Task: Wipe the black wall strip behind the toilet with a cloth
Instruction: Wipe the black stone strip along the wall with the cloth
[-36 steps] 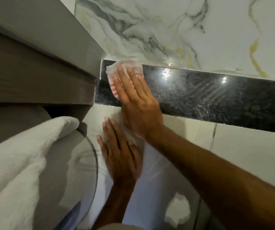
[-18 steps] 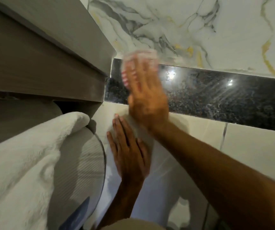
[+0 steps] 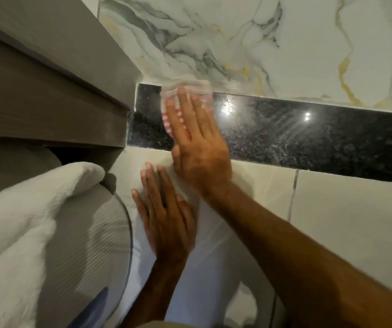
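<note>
Currently the right hand (image 3: 199, 147) lies flat against the wall, fingers extended and pressing the cloth (image 3: 185, 98) onto the black wall strip (image 3: 320, 136) near its left end. The cloth (white with red stripes) is blurred, so its exact fold cannot be read. The strip's long axis runs horizontally; nearly all of it lies to the right of the fingers — any further wiping would likely travel that way. The left hand (image 3: 166, 223) is spread open, palm on the pale tile (image 3: 344, 209) below, holding nothing. Marble-patterned tile (image 3: 237, 39) sits above the strip. A brown cabinet (image 3: 48, 91) abuts the strip's left end — a white towel (image 3: 19, 221) hangs beneath it.
</note>
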A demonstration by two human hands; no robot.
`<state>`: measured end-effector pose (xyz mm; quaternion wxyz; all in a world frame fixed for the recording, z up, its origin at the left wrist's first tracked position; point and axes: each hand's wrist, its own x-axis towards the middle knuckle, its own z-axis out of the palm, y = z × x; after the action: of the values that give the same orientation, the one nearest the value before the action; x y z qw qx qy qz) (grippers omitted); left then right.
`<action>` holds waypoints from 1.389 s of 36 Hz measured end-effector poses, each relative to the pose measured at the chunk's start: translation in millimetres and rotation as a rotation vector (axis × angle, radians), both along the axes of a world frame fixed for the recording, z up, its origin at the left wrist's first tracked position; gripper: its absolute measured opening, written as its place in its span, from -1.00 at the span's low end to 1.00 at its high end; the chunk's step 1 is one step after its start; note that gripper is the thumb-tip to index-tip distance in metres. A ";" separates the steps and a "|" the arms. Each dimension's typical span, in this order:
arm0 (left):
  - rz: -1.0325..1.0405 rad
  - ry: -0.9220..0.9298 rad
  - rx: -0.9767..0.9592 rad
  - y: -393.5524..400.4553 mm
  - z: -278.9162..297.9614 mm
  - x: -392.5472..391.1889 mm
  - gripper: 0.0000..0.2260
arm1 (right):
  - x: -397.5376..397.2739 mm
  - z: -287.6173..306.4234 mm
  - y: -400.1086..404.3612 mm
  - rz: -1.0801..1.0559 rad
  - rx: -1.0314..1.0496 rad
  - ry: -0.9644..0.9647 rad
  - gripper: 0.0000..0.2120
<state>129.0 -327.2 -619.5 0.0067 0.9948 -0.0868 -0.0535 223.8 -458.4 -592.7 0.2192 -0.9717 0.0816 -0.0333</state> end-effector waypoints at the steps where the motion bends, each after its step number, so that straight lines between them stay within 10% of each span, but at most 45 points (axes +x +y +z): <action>1: -0.020 0.018 0.028 -1.0 0.8 -0.8 -0.42 | -17.5 -0.8 -1.4 0.110 0.009 -0.009 -0.42; 7: -0.143 0.006 -0.149 -3.5 7.0 -2.3 -0.43 | -179.7 3.4 -59.0 0.003 -0.057 0.069 -0.39; 13: -0.325 0.003 -0.160 -30.0 3.3 -10.7 -0.41 | -91.1 -7.0 -78.8 -0.635 -0.182 -0.036 -0.41; 20: -0.376 0.019 -0.131 -45.1 3.1 -15.5 -0.43 | -131.2 1.6 -74.6 -0.123 -0.031 -0.001 -0.40; 28: -0.542 0.068 -0.127 -65.7 2.5 -18.5 -0.36 | -121.0 -2.0 -134.6 -0.809 -0.276 0.006 -0.46; 35: -0.627 0.088 -0.125 -70.6 0.0 -14.4 -0.34 | -114.4 -6.3 -141.2 -0.257 -0.140 -0.037 -0.44; 43: -0.719 0.095 -0.144 -119.7 3.4 -28.6 -0.34 | -172.4 -4.7 -212.5 -1.127 -0.205 0.087 -0.40; 50: -0.727 0.043 -0.154 -118.3 0.9 -31.4 -0.35 | -164.1 -3.3 -261.2 -0.647 -0.134 0.067 -0.40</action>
<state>97.6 -445.5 -618.7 0.0640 0.8941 -0.4383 -0.0668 59.7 -719.6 -596.0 0.1303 -0.9082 0.3907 -0.0745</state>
